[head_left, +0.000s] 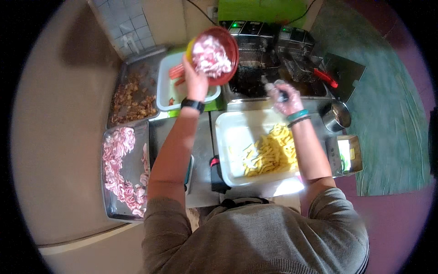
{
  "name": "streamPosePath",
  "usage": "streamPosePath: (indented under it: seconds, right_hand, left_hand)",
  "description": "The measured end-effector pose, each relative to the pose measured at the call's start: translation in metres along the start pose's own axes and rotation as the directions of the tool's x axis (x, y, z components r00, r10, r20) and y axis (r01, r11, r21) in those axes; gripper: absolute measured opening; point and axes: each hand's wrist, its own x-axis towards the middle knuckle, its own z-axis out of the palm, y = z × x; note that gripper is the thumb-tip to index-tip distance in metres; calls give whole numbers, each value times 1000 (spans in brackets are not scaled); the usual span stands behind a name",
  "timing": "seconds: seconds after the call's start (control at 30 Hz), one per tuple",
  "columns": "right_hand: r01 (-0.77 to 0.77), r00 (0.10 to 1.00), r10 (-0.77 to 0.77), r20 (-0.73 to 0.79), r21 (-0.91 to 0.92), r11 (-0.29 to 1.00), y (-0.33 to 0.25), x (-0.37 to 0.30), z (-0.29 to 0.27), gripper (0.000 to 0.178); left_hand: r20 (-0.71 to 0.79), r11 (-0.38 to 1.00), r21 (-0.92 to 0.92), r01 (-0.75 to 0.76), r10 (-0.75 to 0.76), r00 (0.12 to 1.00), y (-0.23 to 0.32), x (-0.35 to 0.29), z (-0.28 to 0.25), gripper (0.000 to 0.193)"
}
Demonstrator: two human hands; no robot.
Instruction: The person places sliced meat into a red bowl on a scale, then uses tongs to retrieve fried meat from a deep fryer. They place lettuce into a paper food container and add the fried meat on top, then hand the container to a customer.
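Note:
My left hand [196,83], wearing a dark wristband, grips the lower left side of a red bowl [234,48]. Pale pink raw meat strips [211,57] fill the bowl, which is tilted and held up beside the deep fryer [248,87]. My right hand [286,97], in a clear plastic glove, is closed around a utensil with a black handle end [283,96]. The utensil's pale tip points toward the dark oil; its kind is too blurred to tell. Below this hand, a white tub [228,150] holds yellow cut fries [271,153].
Left lie a metal tray [125,165] of raw meat and a tray [153,91] of browned pieces. A white basin [165,68] with reddish sausages stands behind my left forearm. A red basket handle [325,77] juts right from the fryer. Nearby sits a metal pot [337,117].

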Motion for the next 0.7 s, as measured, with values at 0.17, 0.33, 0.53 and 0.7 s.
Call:
streamPosePath:
  seconds: [0.17,0.33,0.53,0.7]
  right_hand:
    - [-23,1000,23,-14,-10,1000,24,-34,22,21]
    - [-172,983,167,80,54,984,12,-48,-4,12]
    - [-288,951,268,153,129,949,11,-21,-51,23]
    - [-127,992,125,-31,-126,984,31,13,-95,34]
  left_hand:
    - [264,554,632,-542,504,822,15,40,89,74]
    - [411,469,659,-588,429,804,0,33,121,73]
    - [25,843,452,-291,315,949,2,17,83,72]
    - [-109,977,-179,-116,97,989,-48,-50,-60,69]
